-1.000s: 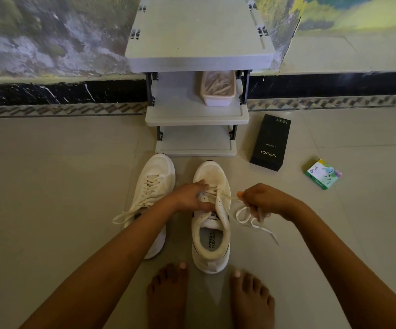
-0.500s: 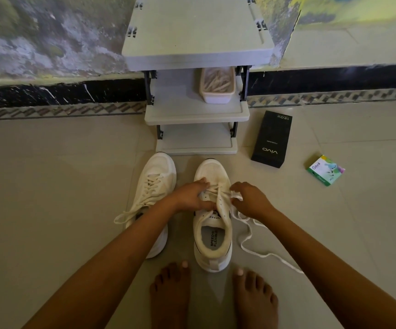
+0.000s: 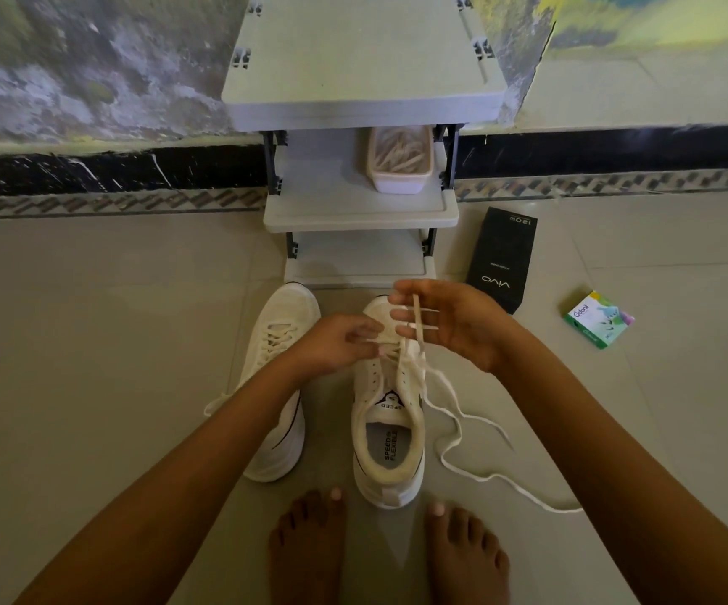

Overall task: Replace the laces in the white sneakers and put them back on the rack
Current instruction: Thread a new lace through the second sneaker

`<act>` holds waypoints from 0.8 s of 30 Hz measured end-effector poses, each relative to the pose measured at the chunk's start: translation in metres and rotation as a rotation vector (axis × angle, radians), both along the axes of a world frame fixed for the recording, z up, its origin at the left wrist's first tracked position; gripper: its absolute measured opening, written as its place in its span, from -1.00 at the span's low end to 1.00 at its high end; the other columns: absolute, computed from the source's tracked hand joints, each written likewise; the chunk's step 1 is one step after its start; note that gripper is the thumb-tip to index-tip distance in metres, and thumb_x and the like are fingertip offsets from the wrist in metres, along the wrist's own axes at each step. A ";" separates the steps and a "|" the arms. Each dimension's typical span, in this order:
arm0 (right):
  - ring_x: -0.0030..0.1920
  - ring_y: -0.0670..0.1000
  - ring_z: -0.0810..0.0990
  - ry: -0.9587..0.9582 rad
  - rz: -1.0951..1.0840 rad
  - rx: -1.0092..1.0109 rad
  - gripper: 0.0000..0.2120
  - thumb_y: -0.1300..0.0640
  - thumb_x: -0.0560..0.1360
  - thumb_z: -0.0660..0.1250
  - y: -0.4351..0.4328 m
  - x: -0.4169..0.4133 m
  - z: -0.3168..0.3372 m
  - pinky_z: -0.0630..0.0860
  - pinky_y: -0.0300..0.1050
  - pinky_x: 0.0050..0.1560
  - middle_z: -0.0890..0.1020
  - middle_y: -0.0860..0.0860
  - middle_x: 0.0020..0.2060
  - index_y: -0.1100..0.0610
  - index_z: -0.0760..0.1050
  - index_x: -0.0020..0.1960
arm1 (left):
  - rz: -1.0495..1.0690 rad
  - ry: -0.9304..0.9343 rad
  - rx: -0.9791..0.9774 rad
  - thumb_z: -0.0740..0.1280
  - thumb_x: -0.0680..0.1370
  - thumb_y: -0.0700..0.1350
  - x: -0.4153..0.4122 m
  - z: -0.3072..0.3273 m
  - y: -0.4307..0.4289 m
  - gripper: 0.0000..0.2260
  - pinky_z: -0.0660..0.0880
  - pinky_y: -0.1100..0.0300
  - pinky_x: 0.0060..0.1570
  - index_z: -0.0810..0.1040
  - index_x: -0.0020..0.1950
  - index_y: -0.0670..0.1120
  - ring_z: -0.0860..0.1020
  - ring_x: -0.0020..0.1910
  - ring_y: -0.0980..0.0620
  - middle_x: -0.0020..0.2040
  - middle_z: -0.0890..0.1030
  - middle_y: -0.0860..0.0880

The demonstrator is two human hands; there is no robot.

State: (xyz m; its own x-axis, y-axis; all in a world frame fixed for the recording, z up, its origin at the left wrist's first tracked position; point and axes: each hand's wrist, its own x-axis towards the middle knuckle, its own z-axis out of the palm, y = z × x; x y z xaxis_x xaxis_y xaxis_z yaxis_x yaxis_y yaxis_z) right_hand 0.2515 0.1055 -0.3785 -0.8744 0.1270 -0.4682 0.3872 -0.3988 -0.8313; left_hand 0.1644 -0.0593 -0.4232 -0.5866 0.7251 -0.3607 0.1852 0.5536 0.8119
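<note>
The right hand (image 3: 449, 325) pinches lace (image 3: 418, 325) over sneaker (image 3: 390, 447); left hand (image 3: 336, 342) on it, grip unclear; black box (image 3: 502, 255) beside rack (image 3: 362, 72).

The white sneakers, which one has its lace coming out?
The right sneaker: its lace trails loose across the floor from the right hand. The left sneaker is laced up.

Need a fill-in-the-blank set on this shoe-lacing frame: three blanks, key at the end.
1. The right hand holds up a ____ that comes from the sneaker.
2. The tub stands on the rack's ____ shelf.
3. The left hand rests on that sneaker; the other sneaker lies to its ____.
Missing: lace; middle; left.
</note>
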 end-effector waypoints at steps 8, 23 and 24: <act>-0.07 0.04 0.66 0.140 -0.254 -0.239 -0.72 0.17 0.59 0.16 -0.002 -0.009 0.019 0.62 -0.19 -0.13 0.62 0.15 0.03 0.30 0.44 0.21 | -0.183 -0.183 0.198 0.30 0.56 -0.09 0.014 0.033 0.007 -0.84 0.45 0.43 0.01 0.52 0.12 -0.08 0.52 0.00 0.26 0.05 0.55 0.00; -0.23 -0.13 0.43 -0.200 -0.130 0.884 -0.75 0.13 0.57 0.23 0.030 0.006 -0.046 0.35 -0.20 -0.08 0.56 0.06 -0.06 0.23 0.55 0.14 | 0.020 0.048 -0.148 0.20 0.61 -0.08 -0.024 0.018 -0.044 -0.80 0.43 0.30 -0.21 0.62 -0.05 0.00 0.49 -0.13 0.13 -0.10 0.58 0.06; -0.19 -0.10 0.45 -0.211 -0.102 0.911 -0.75 0.13 0.57 0.23 0.031 0.007 -0.049 0.36 -0.19 -0.06 0.57 0.07 -0.04 0.24 0.55 0.14 | 0.033 0.016 -0.133 0.18 0.62 -0.07 -0.023 0.019 -0.043 -0.80 0.42 0.33 -0.25 0.61 -0.01 0.01 0.48 -0.15 0.18 -0.12 0.56 0.13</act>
State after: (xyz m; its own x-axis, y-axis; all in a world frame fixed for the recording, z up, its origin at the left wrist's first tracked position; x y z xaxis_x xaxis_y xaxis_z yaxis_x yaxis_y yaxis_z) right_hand 0.2587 0.1365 -0.4279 -0.7470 0.5939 -0.2987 0.5648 0.3299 -0.7564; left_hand 0.1412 -0.1028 -0.4043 -0.6157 0.6520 -0.4426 0.1781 0.6622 0.7279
